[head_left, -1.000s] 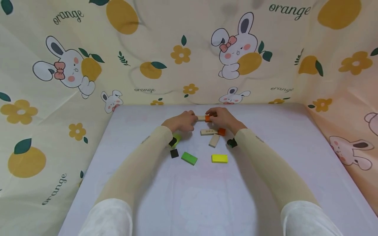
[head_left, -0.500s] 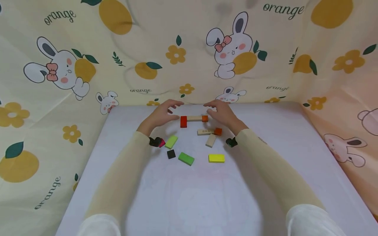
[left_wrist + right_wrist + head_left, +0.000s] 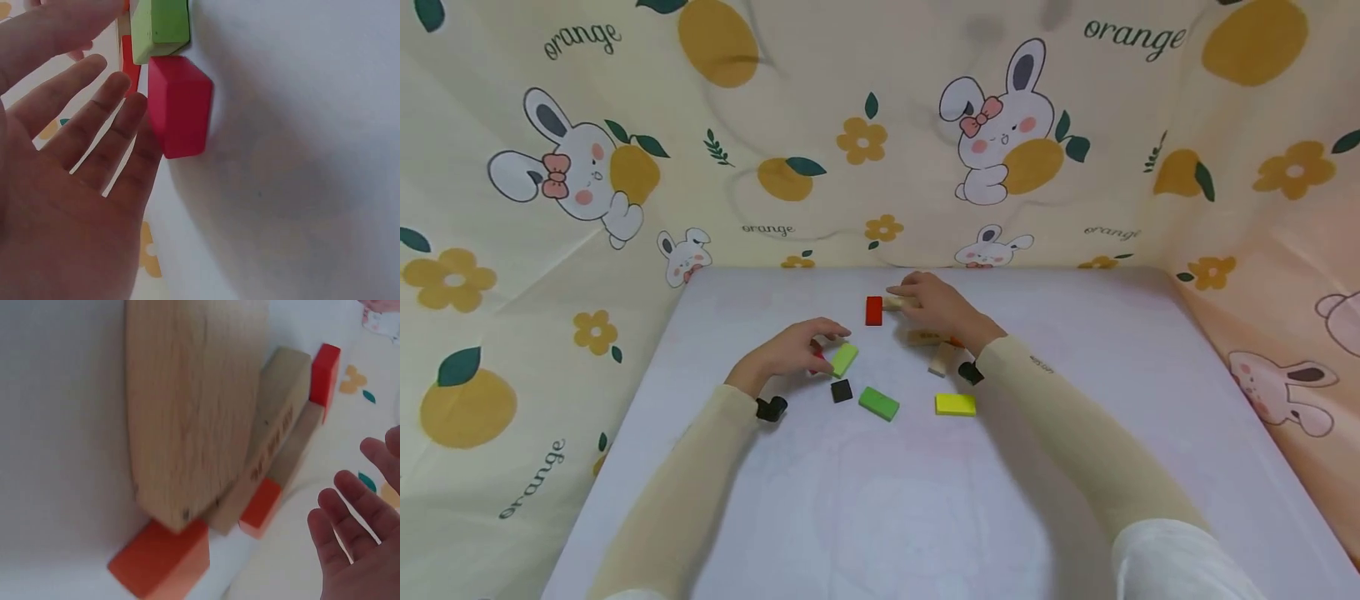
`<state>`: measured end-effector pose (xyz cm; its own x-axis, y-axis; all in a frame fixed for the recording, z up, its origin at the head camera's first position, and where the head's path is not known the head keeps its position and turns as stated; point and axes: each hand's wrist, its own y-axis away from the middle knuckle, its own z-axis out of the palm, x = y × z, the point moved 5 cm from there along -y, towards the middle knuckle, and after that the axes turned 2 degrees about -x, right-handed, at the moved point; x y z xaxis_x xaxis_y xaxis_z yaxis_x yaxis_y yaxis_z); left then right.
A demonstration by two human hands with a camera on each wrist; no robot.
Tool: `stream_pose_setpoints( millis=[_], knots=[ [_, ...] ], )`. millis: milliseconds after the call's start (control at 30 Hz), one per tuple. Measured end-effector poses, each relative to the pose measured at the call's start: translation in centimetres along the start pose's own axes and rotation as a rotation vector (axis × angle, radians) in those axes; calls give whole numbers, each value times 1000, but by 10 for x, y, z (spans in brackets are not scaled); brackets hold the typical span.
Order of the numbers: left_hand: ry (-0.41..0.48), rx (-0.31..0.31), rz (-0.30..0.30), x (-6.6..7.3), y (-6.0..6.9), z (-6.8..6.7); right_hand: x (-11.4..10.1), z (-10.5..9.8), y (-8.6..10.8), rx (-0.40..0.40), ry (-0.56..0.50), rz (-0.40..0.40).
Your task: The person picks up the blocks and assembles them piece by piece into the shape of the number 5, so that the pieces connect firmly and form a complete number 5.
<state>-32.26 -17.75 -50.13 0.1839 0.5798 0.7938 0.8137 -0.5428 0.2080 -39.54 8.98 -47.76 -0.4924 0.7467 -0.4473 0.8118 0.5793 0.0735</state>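
Note:
My left hand (image 3: pixel 793 346) is low over the table, fingers extended, beside a lime block (image 3: pixel 845 359) and a crimson block (image 3: pixel 181 106). In the left wrist view the fingertips lie close to the crimson block; whether they touch it I cannot tell. Farther back, my right hand (image 3: pixel 936 304) hovers with loose fingers by a wooden block (image 3: pixel 892 304) that adjoins a red block (image 3: pixel 874 311). An orange block (image 3: pixel 261 507) ends that row in the right wrist view. Nearer stand a lettered wooden block (image 3: pixel 272 445), a plain wooden block (image 3: pixel 194 406) and another orange block (image 3: pixel 162 559).
On the near side lie a black block (image 3: pixel 842 391), a green block (image 3: pixel 878 403) and a yellow block (image 3: pixel 955 405). The pale table (image 3: pixel 880 500) runs back to a printed cloth (image 3: pixel 910 192) hung behind and at the sides.
My left hand has withdrawn from the back row, uncovering the red block, and come down beside the lime block. The right hand lifted off the orange block, then moved left over the row.

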Motion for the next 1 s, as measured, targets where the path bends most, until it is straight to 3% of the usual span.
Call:
stream_pose_setpoints(
  millis=[267, 667, 1000],
  knots=[
    [-73, -35, -31, -1, -3, 7, 0, 20, -5, -33, 59, -3],
    [-165, -26, -3, 3, -6, 10, 1, 25, -7, -16, 128, -4],
    [-184, -58, -39, 5, -9, 10, -4, 23, -12, -49, 176, -7]
  ],
)
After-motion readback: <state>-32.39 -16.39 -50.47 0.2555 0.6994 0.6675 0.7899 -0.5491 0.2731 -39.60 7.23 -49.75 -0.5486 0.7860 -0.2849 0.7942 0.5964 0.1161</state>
